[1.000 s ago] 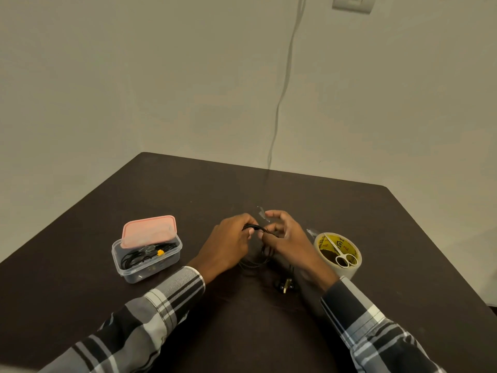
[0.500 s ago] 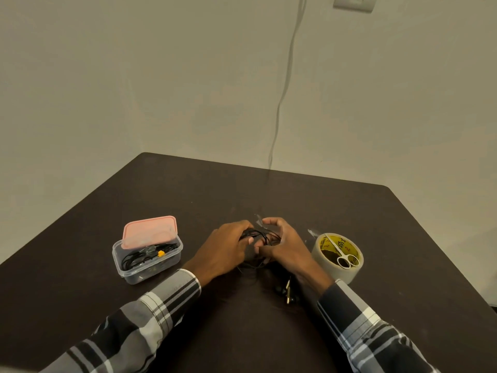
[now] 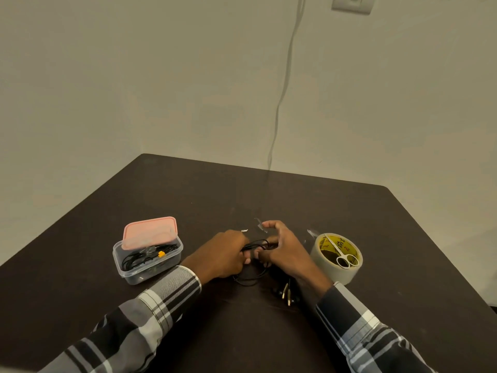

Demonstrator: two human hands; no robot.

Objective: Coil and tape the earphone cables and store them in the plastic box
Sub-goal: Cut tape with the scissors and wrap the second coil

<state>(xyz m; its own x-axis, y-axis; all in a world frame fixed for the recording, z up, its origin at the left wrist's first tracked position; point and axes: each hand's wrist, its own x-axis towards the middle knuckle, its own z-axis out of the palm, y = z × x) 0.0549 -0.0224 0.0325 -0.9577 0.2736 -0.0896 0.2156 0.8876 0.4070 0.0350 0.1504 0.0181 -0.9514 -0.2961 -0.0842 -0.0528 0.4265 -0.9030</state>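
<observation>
A plastic box [image 3: 150,267] sits left on the table [image 3: 295,200]; a tape roll [image 3: 337,261] holding scissors [image 3: 343,258] sits right; hands between.

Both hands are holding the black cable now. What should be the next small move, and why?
Probably wrap the clear tape strip at the right hand around the coiled black earphone cable. The left hand already grips the coil, the strip looks free, and the lower loops hang unbound.

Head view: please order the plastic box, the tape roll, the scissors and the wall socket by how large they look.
1. plastic box
2. tape roll, slightly smaller
3. wall socket, partly cropped and farther off, so unsure
4. scissors
</observation>
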